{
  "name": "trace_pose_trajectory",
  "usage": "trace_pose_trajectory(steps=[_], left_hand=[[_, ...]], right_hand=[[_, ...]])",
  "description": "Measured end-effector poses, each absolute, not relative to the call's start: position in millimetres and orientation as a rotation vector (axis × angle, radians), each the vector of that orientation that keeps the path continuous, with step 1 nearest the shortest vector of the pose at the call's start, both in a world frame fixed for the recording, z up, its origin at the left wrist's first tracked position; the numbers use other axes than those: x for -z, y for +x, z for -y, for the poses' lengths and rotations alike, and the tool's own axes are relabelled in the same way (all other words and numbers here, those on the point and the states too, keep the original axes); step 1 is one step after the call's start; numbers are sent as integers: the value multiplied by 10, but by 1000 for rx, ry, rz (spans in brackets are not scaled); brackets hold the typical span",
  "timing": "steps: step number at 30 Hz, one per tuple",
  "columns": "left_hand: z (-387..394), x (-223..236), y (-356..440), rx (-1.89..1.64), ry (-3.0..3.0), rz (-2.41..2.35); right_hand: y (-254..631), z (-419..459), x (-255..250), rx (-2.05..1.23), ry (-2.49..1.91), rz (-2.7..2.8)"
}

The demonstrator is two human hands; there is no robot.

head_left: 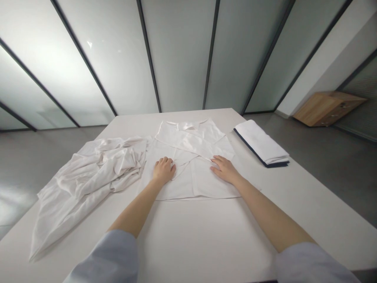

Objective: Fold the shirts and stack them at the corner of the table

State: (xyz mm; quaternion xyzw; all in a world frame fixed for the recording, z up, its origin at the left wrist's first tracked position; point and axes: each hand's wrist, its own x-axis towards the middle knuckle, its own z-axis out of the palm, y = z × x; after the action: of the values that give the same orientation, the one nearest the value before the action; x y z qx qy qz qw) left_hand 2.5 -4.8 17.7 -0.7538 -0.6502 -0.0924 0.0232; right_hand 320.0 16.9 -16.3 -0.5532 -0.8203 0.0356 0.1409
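A white shirt (188, 143) lies spread on the table in front of me, its collar toward the far edge and its sleeves folded across the body. My left hand (164, 169) rests on the left part of the shirt, palm down, fingers slightly bent and apart from the thumb. On the shirt's right part, my right hand (224, 169) lies flat with its fingers stretched out. Both hands touch the cloth without gripping it. Beneath the palms, the fabric is hidden.
A crumpled heap of white cloth (97, 173) covers the table's left side. At the right lies a folded stack (260, 141), white on top and dark blue below. The white table (200, 236) stands before frosted glass panels (179, 55). A wooden cabinet (326, 108) is on the floor beyond.
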Motion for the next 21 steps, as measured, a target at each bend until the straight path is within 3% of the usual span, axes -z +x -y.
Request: trace_pose_trajectory(steps=[15, 21], left_hand=[[30, -101, -123, 542, -2435, 2069], [36, -104, -126, 573, -2456, 2058]], right_hand=[[3293, -152, 30, -49, -1674, 1962], [3314, -97, 38, -74, -1585, 2198]])
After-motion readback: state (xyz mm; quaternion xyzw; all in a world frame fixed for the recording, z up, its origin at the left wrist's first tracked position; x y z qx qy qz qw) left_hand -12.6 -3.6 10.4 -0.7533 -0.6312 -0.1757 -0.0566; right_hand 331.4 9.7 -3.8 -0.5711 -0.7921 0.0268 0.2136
